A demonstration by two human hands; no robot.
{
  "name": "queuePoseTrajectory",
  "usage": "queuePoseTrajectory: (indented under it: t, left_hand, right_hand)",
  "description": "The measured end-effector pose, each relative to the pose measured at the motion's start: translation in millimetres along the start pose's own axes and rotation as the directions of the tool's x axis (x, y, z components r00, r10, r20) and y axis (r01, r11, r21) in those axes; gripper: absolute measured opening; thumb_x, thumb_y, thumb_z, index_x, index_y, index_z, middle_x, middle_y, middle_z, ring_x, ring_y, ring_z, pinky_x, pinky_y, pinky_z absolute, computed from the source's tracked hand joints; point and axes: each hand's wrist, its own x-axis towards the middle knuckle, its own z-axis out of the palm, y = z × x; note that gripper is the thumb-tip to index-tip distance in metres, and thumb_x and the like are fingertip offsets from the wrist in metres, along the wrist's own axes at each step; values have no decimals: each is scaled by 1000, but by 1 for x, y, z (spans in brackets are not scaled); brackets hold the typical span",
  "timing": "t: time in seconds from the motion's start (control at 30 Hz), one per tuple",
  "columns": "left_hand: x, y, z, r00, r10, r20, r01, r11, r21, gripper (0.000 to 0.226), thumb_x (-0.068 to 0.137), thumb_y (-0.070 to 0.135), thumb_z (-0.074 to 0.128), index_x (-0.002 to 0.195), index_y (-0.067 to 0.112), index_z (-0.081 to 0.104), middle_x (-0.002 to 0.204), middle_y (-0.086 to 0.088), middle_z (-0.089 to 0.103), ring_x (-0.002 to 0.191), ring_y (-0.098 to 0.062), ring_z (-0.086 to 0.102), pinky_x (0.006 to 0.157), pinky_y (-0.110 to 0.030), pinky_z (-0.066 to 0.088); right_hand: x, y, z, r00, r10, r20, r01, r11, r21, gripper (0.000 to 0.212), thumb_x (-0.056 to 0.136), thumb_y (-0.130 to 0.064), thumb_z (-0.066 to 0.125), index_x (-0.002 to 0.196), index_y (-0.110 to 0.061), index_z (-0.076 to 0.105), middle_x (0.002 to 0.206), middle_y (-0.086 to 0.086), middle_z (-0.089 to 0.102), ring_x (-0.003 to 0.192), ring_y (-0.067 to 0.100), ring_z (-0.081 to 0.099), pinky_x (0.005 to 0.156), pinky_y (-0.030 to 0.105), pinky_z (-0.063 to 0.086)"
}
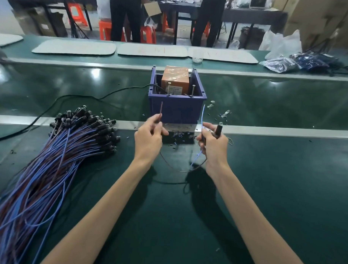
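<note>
green bench top (pixel 285 185) fills most of the frame, with a shiny green belt (pixel 269 99) behind it across the middle. your left hand (pixel 148 139) is centre frame, thumb and fingers pinching the red wire (pixel 161 111) near its free end. the tip sticks up in front of the blue bin (pixel 176 110); touching or not, you cannot tell. your right hand (pixel 213 145) is right of centre, fingers curled round a black socket (pixel 218 129) with a clear tip pointing up. it also pinches the blue wire (pixel 203 115), whose end rises beside the bin's right front corner. both wires loop down below your wrists toward the bench between your forearms. blue bin sits upper centre, against the metal rail (pixel 287 132), with an orange box (pixel 175 78) inside at the back and 2 metal pins (pixel 168 89) standing upright at the front rim. black cable (pixel 71 97) runs from the bin's left side out to the left edge. small wire offcuts (pixel 179 135) lie just in front of the bin, between your hands. few clear bulbs (pixel 225 113) lie right of the bin. big bundle of blue and red wires (pixel 55 159) with black heads lies lower left, heads toward the rail. upper frame: pale mats (pixel 73 47), plastic bags (pixel 280 64) at upper right, orange stools (pixel 105 29) and 2 standing people (pixel 124 15) at dark tables (pixel 252 15).
</note>
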Motion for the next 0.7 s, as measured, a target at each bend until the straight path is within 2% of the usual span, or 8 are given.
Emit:
queuePoseTrajectory:
  t: [0.13, 0.23, 0.3, 0.37, 0.43, 0.5, 0.57, 0.7]
  left_hand:
    - [20, 11, -2, 990, -47, -135, 29, 991, -130, 6, 98, 15, 54, 97, 21, 55, 73, 6, 73, 38, -9, 52, 45, -21, 46]
    - [37, 15, 5, 971, -125, -204, 85, 977, -198, 5, 95, 14, 59, 93, 16, 64, 79, 1, 74, 38, -5, 52, 47, -20, 46]
    - [47, 16, 11, 954, -175, -243, 116, 964, -237, 10, 95, 15, 58, 98, 13, 67, 84, -1, 75, 41, 0, 52, 54, -20, 47]
    - [53, 14, 16, 950, -200, -240, 136, 957, -257, 22, 97, 9, 49, 110, 10, 66, 92, 2, 74, 46, 3, 54, 62, -20, 49]
    - [56, 13, 19, 964, -181, -194, 130, 960, -249, 34, 97, 0, 41, 125, 9, 58, 97, 6, 70, 52, 5, 59, 60, -13, 48]
    - [55, 11, 20, 978, -142, -152, 107, 971, -213, 38, 99, 1, 40, 135, 11, 49, 97, 9, 68, 55, 2, 63, 52, -11, 46]
    - [55, 9, 19, 983, -124, -136, 97, 976, -194, 38, 101, 6, 42, 138, 13, 45, 93, 10, 70, 53, -4, 65, 49, -13, 44]
    - [54, 4, 14, 984, -143, -110, 119, 973, -200, 31, 100, 9, 47, 129, 14, 57, 84, 6, 73, 49, -10, 66, 47, -13, 45]
  right_hand:
    - [12, -14, 2, 998, -37, -51, 41, 996, 75, 25, 93, -2, 47, 101, -21, 63, 54, -6, 54, 41, 4, 40, 42, 12, 33]
    - [25, -26, 9, 998, -2, -68, 10, 993, 114, 25, 93, -5, 49, 98, -22, 66, 57, -7, 55, 41, 3, 40, 40, 13, 32]
    - [33, -31, 14, 998, 24, -62, -15, 991, 134, 22, 92, -7, 51, 95, -22, 67, 57, -9, 56, 41, 1, 41, 38, 14, 30]
    - [40, -33, 18, 998, 53, -40, -46, 987, 152, 21, 92, -8, 51, 96, -21, 67, 59, -9, 58, 41, 0, 42, 38, 14, 28]
    - [45, -31, 22, 997, 78, -12, -75, 986, 151, 21, 93, -8, 50, 100, -19, 66, 64, -7, 58, 41, 0, 43, 38, 14, 27]
    - [48, -27, 23, 996, 92, 6, -92, 987, 131, 23, 94, -8, 49, 103, -19, 67, 65, -7, 55, 40, 0, 41, 38, 13, 27]
    - [49, -22, 23, 996, 91, 25, -93, 990, 104, 26, 94, -7, 48, 104, -20, 67, 65, -8, 51, 40, 0, 40, 39, 13, 27]
    - [51, -20, 18, 997, 66, 50, -70, 995, 70, 27, 95, -7, 46, 98, -23, 67, 66, -8, 48, 42, 0, 40, 41, 13, 27]
